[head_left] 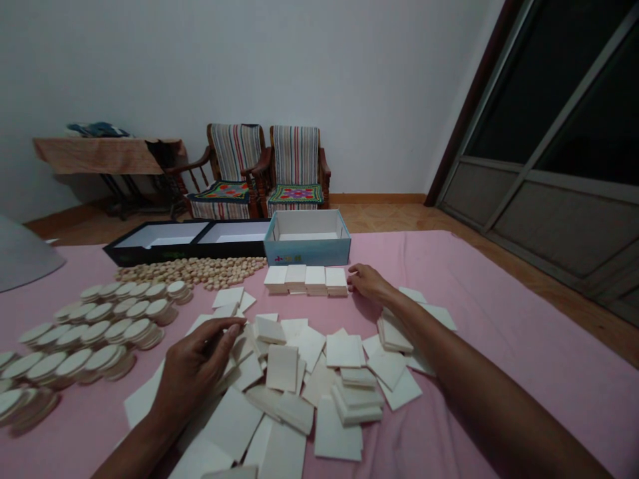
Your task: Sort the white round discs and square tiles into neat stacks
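My left hand [197, 362] hovers over the left side of a loose heap of thin white square tiles [344, 350]. Its fingers are bent, with thumb and forefinger tips close together; whether a tile is between them I cannot make out. My right hand [369, 283] is at the right end of a row of neat white tile stacks [305, 279], fingers curved and slightly apart, their tips at or very near the last stack. No tile shows in that hand. Behind the row stands an open light-blue box [307, 251]. Under my right forearm lie more tiles [394, 332], partly hidden.
Stacked round wooden discs [100, 332] stand in rows at the left. Behind them lie many small wooden pieces [194, 269] and a black two-part tray [184, 251]. Everything rests on a pink cloth [499, 319]. Two wooden chairs [295, 156] stand against the far wall.
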### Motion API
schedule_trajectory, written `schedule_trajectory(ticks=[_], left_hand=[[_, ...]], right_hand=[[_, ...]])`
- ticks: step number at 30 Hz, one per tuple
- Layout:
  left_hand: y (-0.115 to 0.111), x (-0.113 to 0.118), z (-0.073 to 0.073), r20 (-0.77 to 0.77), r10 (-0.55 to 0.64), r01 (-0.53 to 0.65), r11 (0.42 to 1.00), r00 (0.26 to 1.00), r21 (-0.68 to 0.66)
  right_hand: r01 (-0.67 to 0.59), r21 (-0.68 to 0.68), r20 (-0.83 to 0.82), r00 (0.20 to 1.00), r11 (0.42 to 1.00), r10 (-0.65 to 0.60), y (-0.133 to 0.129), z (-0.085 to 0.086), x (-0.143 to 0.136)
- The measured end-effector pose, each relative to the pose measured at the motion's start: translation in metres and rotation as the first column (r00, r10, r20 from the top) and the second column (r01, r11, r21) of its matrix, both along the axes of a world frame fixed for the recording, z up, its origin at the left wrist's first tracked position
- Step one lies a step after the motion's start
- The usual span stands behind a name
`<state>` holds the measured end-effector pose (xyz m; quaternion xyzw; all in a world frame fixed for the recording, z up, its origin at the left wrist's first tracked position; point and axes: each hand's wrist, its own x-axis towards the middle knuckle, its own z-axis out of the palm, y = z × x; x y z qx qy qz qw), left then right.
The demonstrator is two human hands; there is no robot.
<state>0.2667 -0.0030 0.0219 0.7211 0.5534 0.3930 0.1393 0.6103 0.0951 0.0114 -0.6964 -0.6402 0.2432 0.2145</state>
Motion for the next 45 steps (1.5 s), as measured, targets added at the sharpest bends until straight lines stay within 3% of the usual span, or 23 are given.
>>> schedule_trajectory(ticks=[3, 6, 9, 10, 12, 16, 20, 26, 30, 36, 40, 43, 45], left_hand=[[0.000, -0.001, 0.000, -0.015, 0.002, -0.002, 1.000, 1.000, 0.002], [0.000, -0.002, -0.001, -0.007, -0.003, 0.003, 1.000, 1.000, -0.006], [-0.001, -0.002, 0.000, -0.004, -0.005, 0.005, 1.000, 1.000, -0.022], [-0.001, -0.001, 0.000, -0.012, -0.003, 0.002, 1.000, 1.000, -0.022], [-0.001, 0.000, 0.003, -0.037, 0.003, -0.003, 1.000, 0.999, -0.006], [-0.001, 0.002, 0.006, -0.076, 0.021, -0.018, 0.999, 0.997, 0.040], [-0.001, 0.002, 0.005, -0.063, 0.028, -0.026, 0.999, 0.998, 0.023], [-0.001, 0.003, 0.005, -0.035, 0.015, -0.015, 1.000, 0.999, -0.001], [0.000, 0.003, 0.004, -0.037, 0.024, -0.024, 1.000, 0.999, -0.004], [-0.002, 0.001, 0.002, -0.003, -0.005, 0.005, 0.999, 1.000, -0.033], [-0.002, 0.001, 0.003, -0.002, 0.001, -0.001, 1.000, 1.000, -0.021], [-0.002, 0.001, 0.002, -0.006, 0.005, -0.005, 1.000, 1.000, -0.011], [-0.002, 0.001, 0.002, -0.022, 0.013, -0.013, 1.000, 1.000, -0.008]], right_hand=[[-0.012, -0.009, -0.054, 0.998, 1.000, 0.012, -0.004, 0.002, 0.007], [-0.067, -0.026, -0.060, 0.996, 0.997, 0.066, -0.020, 0.016, 0.026], [-0.217, -0.085, -0.051, 0.976, 0.972, 0.214, -0.047, 0.036, 0.049], [-0.342, -0.118, -0.003, 0.939, 0.932, 0.344, -0.057, 0.043, 0.055], [-0.419, -0.161, 0.111, 0.892, 0.894, 0.438, -0.077, 0.052, 0.063], [-0.438, -0.195, 0.298, 0.826, 0.877, 0.479, -0.107, 0.061, 0.060], [-0.430, -0.212, 0.390, 0.786, 0.878, 0.479, -0.120, 0.059, 0.050], [-0.438, -0.097, 0.349, 0.826, 0.894, 0.443, -0.104, 0.058, 0.053], [-0.368, 0.016, 0.370, 0.866, 0.930, 0.336, -0.062, 0.057, 0.047], [-0.287, -0.047, 0.401, 0.872, 0.957, 0.282, -0.011, 0.032, 0.023], [-0.288, 0.014, 0.352, 0.898, 0.958, 0.265, -0.010, 0.030, 0.024], [-0.296, 0.055, 0.294, 0.918, 0.954, 0.268, -0.026, 0.041, 0.038], [-0.330, 0.013, 0.240, 0.918, 0.944, 0.317, -0.043, 0.049, 0.050]])
